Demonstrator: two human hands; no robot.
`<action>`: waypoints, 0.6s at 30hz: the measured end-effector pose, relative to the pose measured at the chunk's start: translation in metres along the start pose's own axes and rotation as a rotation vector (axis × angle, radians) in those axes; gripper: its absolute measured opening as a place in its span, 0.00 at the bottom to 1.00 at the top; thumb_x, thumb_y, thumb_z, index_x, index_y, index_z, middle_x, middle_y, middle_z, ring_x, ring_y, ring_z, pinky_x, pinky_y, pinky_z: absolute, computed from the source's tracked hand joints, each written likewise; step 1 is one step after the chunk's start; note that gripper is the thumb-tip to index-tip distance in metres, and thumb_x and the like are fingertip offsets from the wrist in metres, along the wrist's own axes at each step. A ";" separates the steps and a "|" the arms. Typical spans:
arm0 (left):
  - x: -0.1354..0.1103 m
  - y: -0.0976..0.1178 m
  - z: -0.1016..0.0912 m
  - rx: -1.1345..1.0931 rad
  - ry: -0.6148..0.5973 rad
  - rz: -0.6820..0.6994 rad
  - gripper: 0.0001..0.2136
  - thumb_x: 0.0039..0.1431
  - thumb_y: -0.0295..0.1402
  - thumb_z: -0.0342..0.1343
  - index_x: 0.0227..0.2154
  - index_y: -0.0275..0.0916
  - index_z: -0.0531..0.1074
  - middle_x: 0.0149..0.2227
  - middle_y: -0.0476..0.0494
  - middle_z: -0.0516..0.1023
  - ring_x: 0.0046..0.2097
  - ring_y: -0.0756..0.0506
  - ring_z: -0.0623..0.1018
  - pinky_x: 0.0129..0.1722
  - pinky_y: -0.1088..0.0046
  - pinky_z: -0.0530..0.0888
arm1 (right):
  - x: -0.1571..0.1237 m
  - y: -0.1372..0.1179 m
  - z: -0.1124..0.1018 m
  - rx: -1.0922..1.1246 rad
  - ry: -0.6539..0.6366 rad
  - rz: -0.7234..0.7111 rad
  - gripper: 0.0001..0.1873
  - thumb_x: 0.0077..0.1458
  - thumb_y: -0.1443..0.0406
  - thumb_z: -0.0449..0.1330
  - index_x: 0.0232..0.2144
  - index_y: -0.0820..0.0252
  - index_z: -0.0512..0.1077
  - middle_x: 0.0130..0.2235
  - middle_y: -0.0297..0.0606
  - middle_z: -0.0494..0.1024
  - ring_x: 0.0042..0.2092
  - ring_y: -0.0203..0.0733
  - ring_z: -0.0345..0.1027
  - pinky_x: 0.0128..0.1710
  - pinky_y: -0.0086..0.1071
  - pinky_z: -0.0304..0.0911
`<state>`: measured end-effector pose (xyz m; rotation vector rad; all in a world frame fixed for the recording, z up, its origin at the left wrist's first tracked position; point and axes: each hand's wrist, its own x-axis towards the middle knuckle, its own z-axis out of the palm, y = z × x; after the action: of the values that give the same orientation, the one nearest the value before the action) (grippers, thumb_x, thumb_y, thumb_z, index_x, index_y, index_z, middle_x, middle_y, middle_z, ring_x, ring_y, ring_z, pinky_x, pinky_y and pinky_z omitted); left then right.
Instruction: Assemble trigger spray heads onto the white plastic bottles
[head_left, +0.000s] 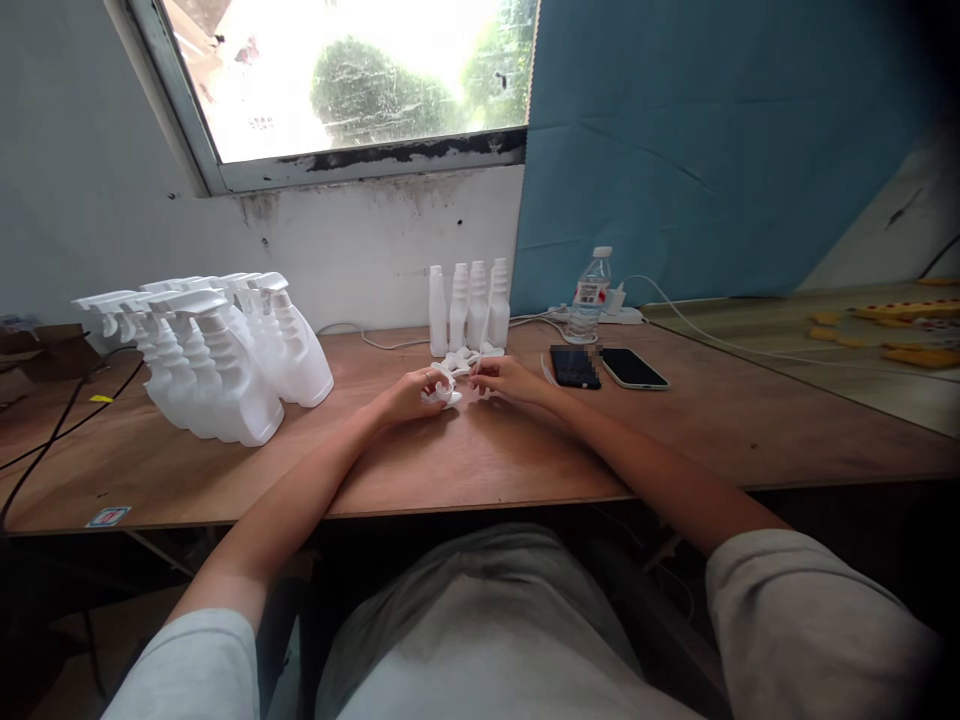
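Looks like a wooden bench (450, 465). Carries spray bottles (251, 400) left, white parts (461, 357) centre, slim bottles (477, 312) beyond, a phone (635, 368) right.

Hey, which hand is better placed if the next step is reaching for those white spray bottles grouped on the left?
Probably the left hand: it is nearer the spray bottles, while the right hand would have to cross it. The left holds a white plastic piece, though.

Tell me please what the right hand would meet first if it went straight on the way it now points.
The right hand would probably meet the white plastic piece held in the left hand, though depth is unclear.
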<state>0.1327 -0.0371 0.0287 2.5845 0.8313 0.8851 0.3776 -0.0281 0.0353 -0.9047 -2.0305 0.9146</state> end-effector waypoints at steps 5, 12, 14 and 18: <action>0.001 0.007 -0.002 0.000 0.014 0.044 0.12 0.47 0.32 0.58 0.36 0.37 0.72 0.37 0.45 0.73 0.32 0.52 0.70 0.34 0.77 0.71 | -0.001 -0.003 0.003 -0.043 0.041 -0.083 0.17 0.50 0.53 0.62 0.28 0.63 0.72 0.25 0.34 0.74 0.25 0.33 0.67 0.25 0.27 0.63; -0.002 0.013 -0.001 0.021 0.020 -0.008 0.15 0.47 0.34 0.59 0.40 0.40 0.69 0.35 0.48 0.73 0.32 0.52 0.70 0.38 0.75 0.72 | -0.003 -0.019 0.011 0.065 0.177 -0.228 0.16 0.54 0.53 0.60 0.32 0.62 0.71 0.26 0.35 0.74 0.27 0.35 0.67 0.30 0.31 0.65; -0.002 0.014 0.000 -0.001 0.012 -0.035 0.17 0.48 0.35 0.59 0.43 0.41 0.67 0.32 0.51 0.72 0.32 0.52 0.70 0.39 0.75 0.72 | -0.005 -0.025 0.015 0.059 0.187 -0.241 0.17 0.54 0.52 0.60 0.31 0.61 0.70 0.26 0.35 0.74 0.27 0.35 0.67 0.30 0.31 0.65; -0.002 0.015 0.001 -0.024 -0.002 -0.014 0.16 0.49 0.37 0.59 0.41 0.41 0.64 0.31 0.52 0.71 0.32 0.52 0.70 0.37 0.75 0.72 | -0.008 -0.032 0.023 0.026 0.177 -0.255 0.17 0.53 0.51 0.61 0.30 0.60 0.70 0.26 0.35 0.74 0.28 0.37 0.68 0.29 0.31 0.64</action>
<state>0.1385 -0.0510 0.0332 2.5552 0.8326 0.8825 0.3529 -0.0576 0.0471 -0.6688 -1.9235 0.6945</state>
